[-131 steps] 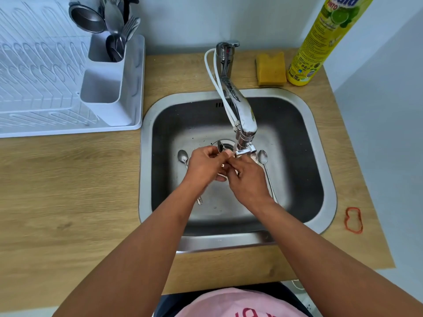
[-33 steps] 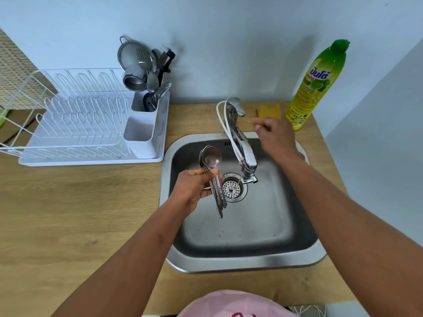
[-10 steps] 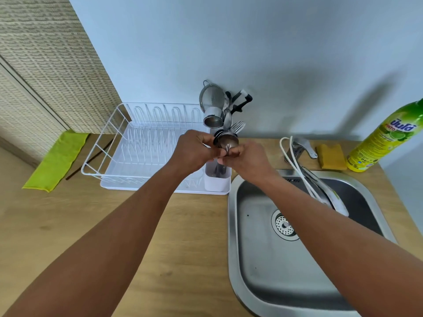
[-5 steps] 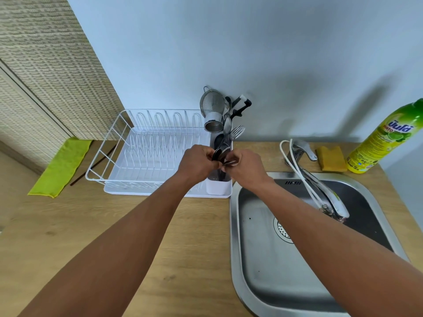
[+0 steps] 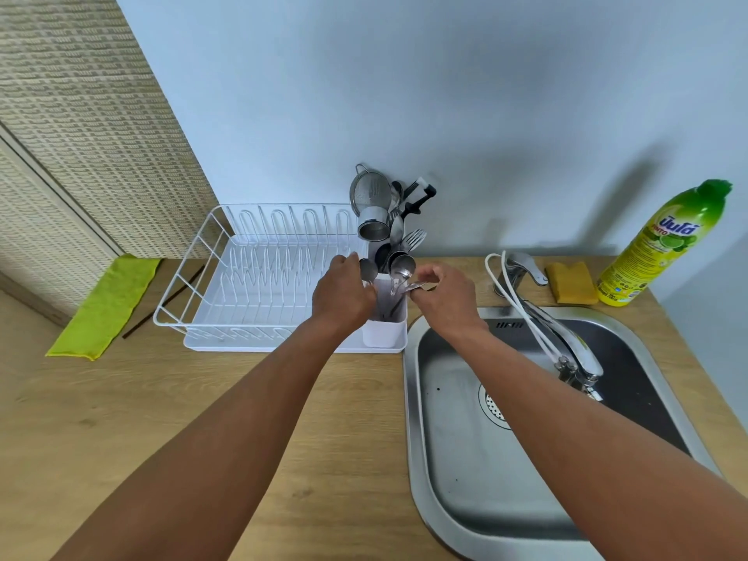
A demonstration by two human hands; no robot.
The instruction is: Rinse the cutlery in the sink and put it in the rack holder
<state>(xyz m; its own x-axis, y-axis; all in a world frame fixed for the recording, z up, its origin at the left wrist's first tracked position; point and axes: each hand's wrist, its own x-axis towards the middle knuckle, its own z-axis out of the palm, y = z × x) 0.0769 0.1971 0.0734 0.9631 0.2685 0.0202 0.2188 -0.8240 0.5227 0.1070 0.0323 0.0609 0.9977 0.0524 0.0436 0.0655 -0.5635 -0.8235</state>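
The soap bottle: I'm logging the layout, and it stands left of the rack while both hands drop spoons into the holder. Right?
Not quite. The head view shows the soap bottle at the far right, past the sink, not left of the rack. The rest holds: both hands, left and right, are at the holder with spoons.

A: Item, white holder [image 5: 384,332]: location?
B: At the dish rack's [image 5: 259,277] right end, just left of the sink [image 5: 526,459] rim, on the wooden surface [image 5: 202,419].
A: Contents?
B: Spoons [image 5: 398,273], bowls up, in the near compartment; forks and a strainer behind.
A: Hands?
B: Left hand [image 5: 344,295] against the holder's left rim, fingers loosely curled. Right hand [image 5: 443,295] at its right rim, fingers pinching a spoon handle.
A: Right of the sink?
B: Tap, yellow sponge, green bottle.
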